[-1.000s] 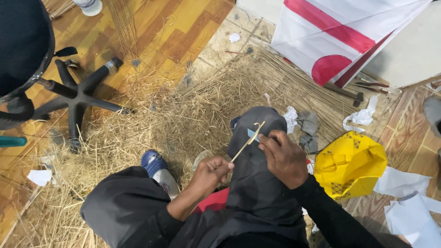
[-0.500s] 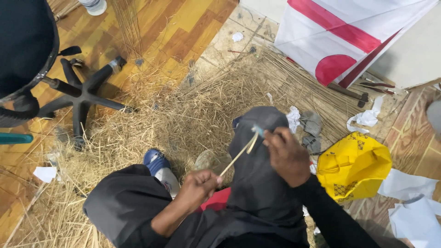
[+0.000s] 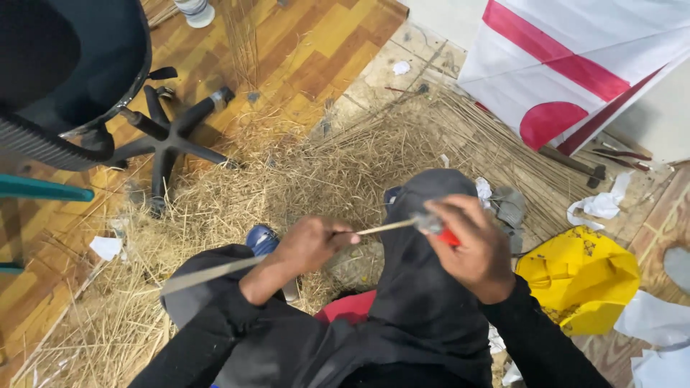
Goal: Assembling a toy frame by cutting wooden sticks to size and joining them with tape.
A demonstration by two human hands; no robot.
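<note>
My left hand (image 3: 305,248) grips a long thin bamboo stick (image 3: 215,270) near its middle; the stick runs from lower left up to the right. My right hand (image 3: 471,248) is closed around a small knife with a red handle (image 3: 447,237), its blade end resting against the stick's right tip (image 3: 413,223). Both hands are held over my lap, above my raised knee in dark cloth (image 3: 424,266). My blue shoe (image 3: 260,239) shows below the left hand.
A thick heap of straw and thin sticks (image 3: 302,165) covers the floor ahead. An office chair's black base (image 3: 169,140) stands at left. A white and red kite (image 3: 575,65) lies at top right, a yellow bag (image 3: 578,276) and crumpled paper (image 3: 596,207) at right.
My left hand has slid along the stick and the stick has tipped from steeply raised to nearly level. The right hand with the knife stays at the stick's tip.
</note>
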